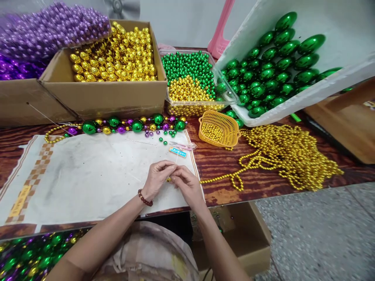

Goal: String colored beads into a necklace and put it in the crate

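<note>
My left hand (159,177) and my right hand (187,185) meet over the right part of a white cloth (96,168), fingertips pinched together. What they pinch is too small to make out. A gold bead (169,179) shows just under the fingers. From the right, a gold bead strand (216,179) runs up to my right hand and goes out of sight behind it. Beyond my fingertips lie a blue label (178,152), with a thin pale line leading from it towards my fingers, and small pink-handled scissors (184,146). Loose green beads (165,143) and a long needle (142,141) rest farther back.
Along the cloth's back edge stretches a garland (137,126) of green, gold and purple balls. Behind stand a cardboard box (108,97) of gold beads, a clear tub (193,103), an orange basket (231,128) and a foam box (331,78). Gold strands (293,156) heap at right.
</note>
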Action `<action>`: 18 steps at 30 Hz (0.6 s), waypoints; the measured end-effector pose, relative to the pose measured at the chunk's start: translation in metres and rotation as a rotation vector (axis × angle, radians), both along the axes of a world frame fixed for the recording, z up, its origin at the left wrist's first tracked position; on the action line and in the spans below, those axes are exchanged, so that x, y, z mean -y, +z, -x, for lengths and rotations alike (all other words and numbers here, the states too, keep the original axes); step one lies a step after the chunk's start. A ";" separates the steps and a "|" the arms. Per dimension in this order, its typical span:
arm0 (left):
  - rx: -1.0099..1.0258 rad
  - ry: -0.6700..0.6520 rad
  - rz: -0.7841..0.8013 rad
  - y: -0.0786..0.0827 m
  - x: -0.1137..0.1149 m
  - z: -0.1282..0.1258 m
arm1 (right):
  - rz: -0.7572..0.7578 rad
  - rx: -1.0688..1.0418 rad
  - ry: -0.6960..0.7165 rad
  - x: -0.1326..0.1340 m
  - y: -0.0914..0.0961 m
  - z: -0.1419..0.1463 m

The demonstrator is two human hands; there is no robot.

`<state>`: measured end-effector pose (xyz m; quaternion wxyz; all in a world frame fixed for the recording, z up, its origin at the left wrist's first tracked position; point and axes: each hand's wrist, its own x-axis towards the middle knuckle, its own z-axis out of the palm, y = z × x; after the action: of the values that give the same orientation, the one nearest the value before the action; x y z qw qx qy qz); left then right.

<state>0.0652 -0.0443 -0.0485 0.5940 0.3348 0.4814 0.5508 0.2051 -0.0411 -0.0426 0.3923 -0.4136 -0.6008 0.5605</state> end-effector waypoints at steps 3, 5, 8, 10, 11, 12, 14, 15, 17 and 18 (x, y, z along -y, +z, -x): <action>-0.022 0.006 0.000 -0.001 0.001 0.000 | -0.034 0.034 0.009 0.001 0.000 0.000; -0.027 -0.001 0.004 -0.002 0.001 -0.001 | -0.059 0.056 0.007 0.002 -0.002 0.000; -0.023 -0.029 0.016 0.000 0.001 0.000 | -0.072 0.069 0.013 0.001 -0.004 -0.002; -0.038 -0.060 0.022 0.003 0.000 0.004 | -0.055 0.072 0.043 -0.002 -0.003 -0.009; -0.059 -0.081 0.019 0.004 -0.001 0.007 | -0.046 0.073 0.044 -0.004 0.000 -0.015; -0.093 -0.107 0.010 0.006 -0.002 0.010 | -0.042 0.076 0.026 -0.006 0.004 -0.021; -0.178 -0.176 -0.022 0.009 -0.004 0.016 | -0.069 0.090 -0.038 -0.010 0.016 -0.033; -0.213 -0.216 -0.043 0.010 -0.006 0.019 | -0.104 0.104 -0.055 -0.013 0.023 -0.038; -0.245 -0.301 -0.090 0.011 -0.010 0.021 | -0.210 0.164 0.001 -0.019 0.034 -0.043; -0.244 -0.337 -0.115 0.012 -0.013 0.022 | -0.275 0.214 0.066 -0.022 0.037 -0.043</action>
<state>0.0435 -0.0317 -0.0367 0.5950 0.5082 0.4549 0.4253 0.2484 -0.0193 -0.0051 0.3604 -0.3932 -0.7234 0.4385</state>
